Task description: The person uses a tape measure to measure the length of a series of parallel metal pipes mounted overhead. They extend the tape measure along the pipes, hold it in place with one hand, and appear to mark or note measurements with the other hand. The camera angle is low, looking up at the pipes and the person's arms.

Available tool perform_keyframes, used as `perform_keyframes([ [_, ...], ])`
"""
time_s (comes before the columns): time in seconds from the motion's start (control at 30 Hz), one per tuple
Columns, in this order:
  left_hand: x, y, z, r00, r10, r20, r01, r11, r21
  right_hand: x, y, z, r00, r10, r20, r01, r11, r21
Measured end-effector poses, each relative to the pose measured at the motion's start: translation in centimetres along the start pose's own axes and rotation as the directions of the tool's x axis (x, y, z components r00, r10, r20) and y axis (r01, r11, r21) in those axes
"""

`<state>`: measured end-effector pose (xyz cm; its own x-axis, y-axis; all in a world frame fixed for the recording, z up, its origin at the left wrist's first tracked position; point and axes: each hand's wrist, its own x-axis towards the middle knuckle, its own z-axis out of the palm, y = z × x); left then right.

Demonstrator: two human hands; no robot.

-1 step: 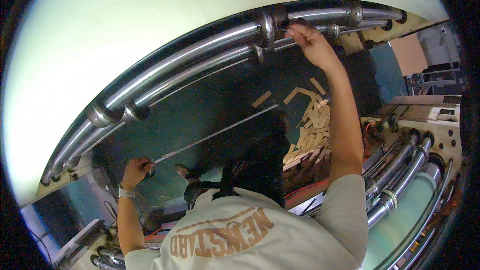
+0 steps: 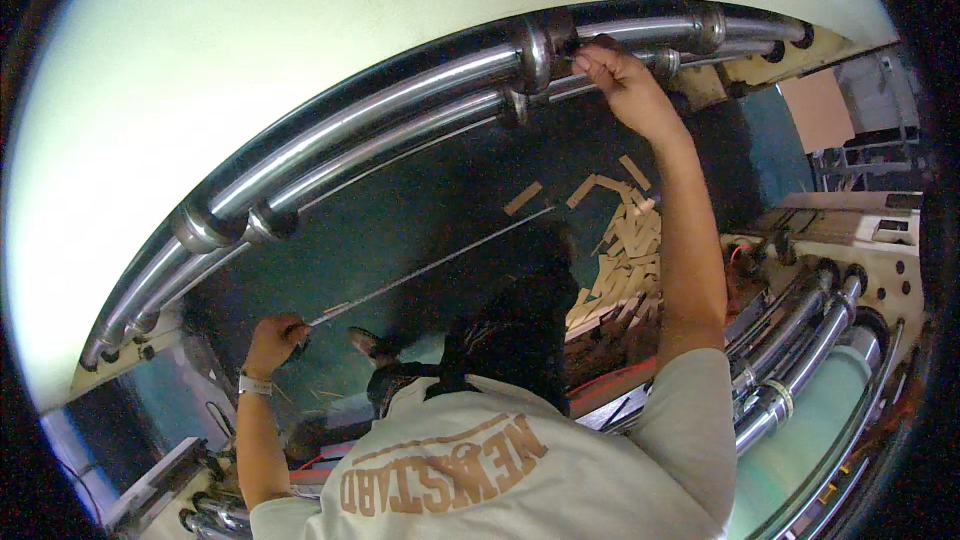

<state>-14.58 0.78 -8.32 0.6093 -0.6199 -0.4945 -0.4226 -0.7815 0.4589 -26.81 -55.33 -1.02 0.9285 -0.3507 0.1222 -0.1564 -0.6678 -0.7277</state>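
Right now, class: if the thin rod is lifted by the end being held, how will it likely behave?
The thin rod is long for its thickness, so it would probably sag and whip. Pinched at one end by the left hand, it looks light. Being apparently bare metal, it may slip.

Inside a large machine, among chrome rollers

Pale green panel (image 2: 300, 30) fills the upper left; polished rollers (image 2: 380, 130) arc across the centre; wooden strips (image 2: 620, 250) lie piled right of centre on a dark teal surface (image 2: 420, 210).
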Motion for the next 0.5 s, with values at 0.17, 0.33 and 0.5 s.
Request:
perform_keyframes([
  [0.17,0.3,0.3,1.3,1.0,-0.021,-0.02,0.021,1.0,-0.014,0.5,0.1,-0.2,0.998,-0.063,0.023,0.064,0.995,-0.072],
  [0.33,0.4,-2.1,2.3,0.998,-0.006,-0.07,-0.002,0.994,-0.113,0.8,-0.7,-1.0,0.992,-0.094,0.081,0.112,0.954,-0.277],
  [0.5,0.5,-2.3,3.2,0.997,-0.031,-0.077,0.014,0.979,-0.205,2.7,-1.6,-3.1,0.938,-0.141,0.316,0.303,0.774,-0.556],
])
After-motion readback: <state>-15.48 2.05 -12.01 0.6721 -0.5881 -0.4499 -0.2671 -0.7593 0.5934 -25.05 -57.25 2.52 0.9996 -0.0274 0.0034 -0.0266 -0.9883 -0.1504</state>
